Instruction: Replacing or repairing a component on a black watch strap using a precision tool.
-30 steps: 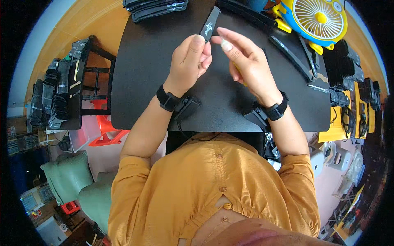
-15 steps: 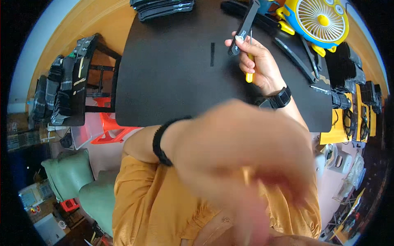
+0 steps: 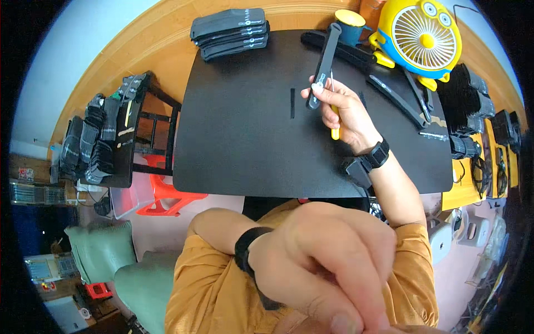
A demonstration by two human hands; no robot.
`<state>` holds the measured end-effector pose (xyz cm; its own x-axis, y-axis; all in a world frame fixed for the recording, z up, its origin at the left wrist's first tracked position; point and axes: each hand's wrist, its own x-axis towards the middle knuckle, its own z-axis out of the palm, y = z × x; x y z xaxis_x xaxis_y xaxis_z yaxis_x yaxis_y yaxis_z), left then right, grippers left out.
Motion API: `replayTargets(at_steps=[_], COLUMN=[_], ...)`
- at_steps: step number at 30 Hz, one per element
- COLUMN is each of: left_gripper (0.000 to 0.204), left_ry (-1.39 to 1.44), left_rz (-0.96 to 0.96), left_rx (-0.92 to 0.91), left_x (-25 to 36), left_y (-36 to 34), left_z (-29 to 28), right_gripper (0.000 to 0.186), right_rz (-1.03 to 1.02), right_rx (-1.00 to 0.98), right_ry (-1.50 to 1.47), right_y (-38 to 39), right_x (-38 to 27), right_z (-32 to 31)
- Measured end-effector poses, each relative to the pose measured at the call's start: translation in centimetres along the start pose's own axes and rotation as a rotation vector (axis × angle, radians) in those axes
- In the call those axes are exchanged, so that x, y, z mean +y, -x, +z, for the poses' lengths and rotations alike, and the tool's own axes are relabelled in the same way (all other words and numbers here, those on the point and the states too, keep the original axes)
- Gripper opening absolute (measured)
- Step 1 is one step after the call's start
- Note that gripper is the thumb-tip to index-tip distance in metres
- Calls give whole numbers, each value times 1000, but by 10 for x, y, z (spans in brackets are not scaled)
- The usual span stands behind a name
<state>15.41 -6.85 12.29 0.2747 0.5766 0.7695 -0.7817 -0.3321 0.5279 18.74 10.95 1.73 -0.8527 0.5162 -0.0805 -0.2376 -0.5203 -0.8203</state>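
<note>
My right hand (image 3: 350, 114) is over the dark table, closed round a long, flat black bar (image 3: 325, 61) with rounded ends and pale print. The same hand also grips a yellow-handled tool (image 3: 335, 129) with a thin metal shaft, like a small screwdriver. My left hand (image 3: 328, 261) is raised very close to the camera above my lap, its thumb and fingers pinched together. Whatever sits in that pinch, if anything, is hidden. A short black strip (image 3: 292, 103) lies on the table left of the bar. More long black bars (image 3: 396, 100) rest to the right.
Stacked black pouches (image 3: 231, 33) stand at the table's far left. A yellow and blue fan (image 3: 425, 39) and a blue cup with a yellow top (image 3: 350, 28) are at the far right. A side table (image 3: 125, 150) at left bears black bundles; a red stool (image 3: 164, 195) is below.
The view has tilted up, showing more of the far wall. My left hand's fingers, blurred before, now show pinched near the lower edge. My right hand keeps its hold on the bar and tool.
</note>
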Motion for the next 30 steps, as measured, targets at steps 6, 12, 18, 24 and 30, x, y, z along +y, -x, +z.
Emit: replayTargets(at_steps=[6, 12, 18, 24, 30], left_gripper=[35, 34, 26, 30, 33], left_ry=[-1111, -1079, -195, -213, -127], left_rz=[-44, -542, -650, -565, -358], left_rx=[538, 1004, 866, 830, 1014], left_x=[18, 25, 21, 29, 33], left_y=[22, 42, 69, 80, 85], left_z=[-24, -123, -144, -157, -160], right_gripper=[17, 27, 30, 33, 30], right_rz=[-19, -4, 26, -56, -342], right_rx=[-48, -101, -119, 94, 63], right_ry=[-33, -55, 3, 384, 837], right_y=[-2, 4, -1, 5, 11], right_x=[-5, -7, -5, -4, 0], right_z=[2, 1, 2, 11, 26])
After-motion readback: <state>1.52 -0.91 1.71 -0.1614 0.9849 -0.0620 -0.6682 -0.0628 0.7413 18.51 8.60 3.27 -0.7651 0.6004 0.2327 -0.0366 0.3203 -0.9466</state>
